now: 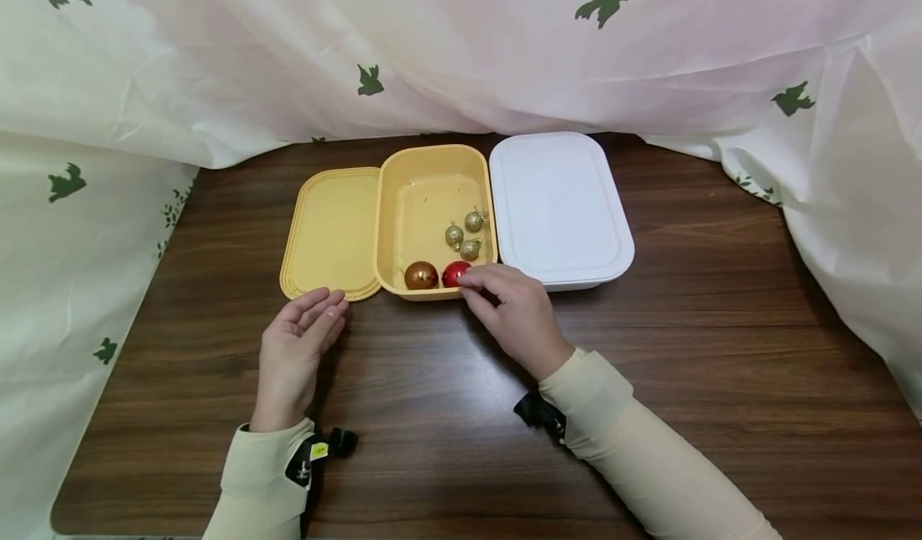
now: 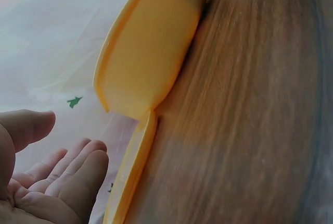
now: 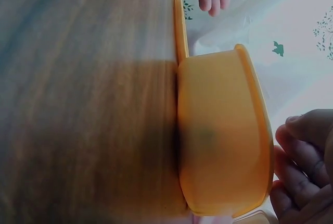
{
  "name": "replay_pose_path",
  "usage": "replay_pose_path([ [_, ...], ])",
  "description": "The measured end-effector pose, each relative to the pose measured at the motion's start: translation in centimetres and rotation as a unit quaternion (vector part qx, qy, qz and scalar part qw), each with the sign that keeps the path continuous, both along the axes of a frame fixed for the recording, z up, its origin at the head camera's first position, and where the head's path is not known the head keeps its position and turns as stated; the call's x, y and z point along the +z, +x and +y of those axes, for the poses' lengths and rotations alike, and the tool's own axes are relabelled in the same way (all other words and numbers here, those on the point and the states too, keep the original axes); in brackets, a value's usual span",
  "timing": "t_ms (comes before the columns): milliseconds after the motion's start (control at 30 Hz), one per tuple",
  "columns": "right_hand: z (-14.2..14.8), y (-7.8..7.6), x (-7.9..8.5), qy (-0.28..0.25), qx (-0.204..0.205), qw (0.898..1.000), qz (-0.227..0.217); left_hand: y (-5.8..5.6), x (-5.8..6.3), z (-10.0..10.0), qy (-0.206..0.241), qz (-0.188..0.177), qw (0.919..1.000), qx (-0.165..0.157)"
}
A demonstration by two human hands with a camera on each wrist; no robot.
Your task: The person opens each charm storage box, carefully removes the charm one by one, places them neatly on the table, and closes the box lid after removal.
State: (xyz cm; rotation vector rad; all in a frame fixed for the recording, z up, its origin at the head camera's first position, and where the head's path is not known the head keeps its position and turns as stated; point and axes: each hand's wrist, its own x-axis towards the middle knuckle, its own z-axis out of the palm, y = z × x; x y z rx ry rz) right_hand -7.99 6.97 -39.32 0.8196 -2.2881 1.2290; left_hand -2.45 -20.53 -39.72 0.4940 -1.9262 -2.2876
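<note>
A yellow plastic box [image 1: 432, 156] stands uncovered with a shiny red ball [image 1: 456, 274], a bronze ball [image 1: 421, 276] and several small glittery gold balls [image 1: 454, 236] inside. My right hand [image 1: 515, 308] reaches over the near right corner, its fingertips overlapping the red ball's edge. In the right wrist view those fingers [image 3: 294, 174] bend loosely by the box's rim, and no ball shows between them. My left hand [image 1: 298, 356] hovers near the front corner of the yellow lid [image 1: 331, 232], palm turned inward, holding nothing. In the left wrist view its thumb [image 2: 31, 127] stands apart from the fingers.
Against the box's right side stands a white container [image 1: 562, 204] with its lid on. The yellow lid lies flat at the box's left. All rest on a dark wooden table [image 1: 691, 364], enclosed by a pale curtain [image 1: 461, 44] with green bird prints.
</note>
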Motion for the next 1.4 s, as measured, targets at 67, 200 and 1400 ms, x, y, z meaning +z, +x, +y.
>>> replay_pose_path([
  [67,0.1,0.0,0.1,-0.003,0.000,1.000,-0.003,-0.1,0.2,0.3,-0.010,0.006,0.9999,0.001],
  [200,0.3,0.1,0.3,-0.004,-0.001,1.000,-0.004,-0.3,0.6,0.9,-0.033,0.023,0.9992,0.004],
  [1400,4.4,-1.3,1.8,-0.005,-0.057,0.998,0.002,-2.3,1.3,5.8,-0.148,0.174,0.9708,-0.072],
])
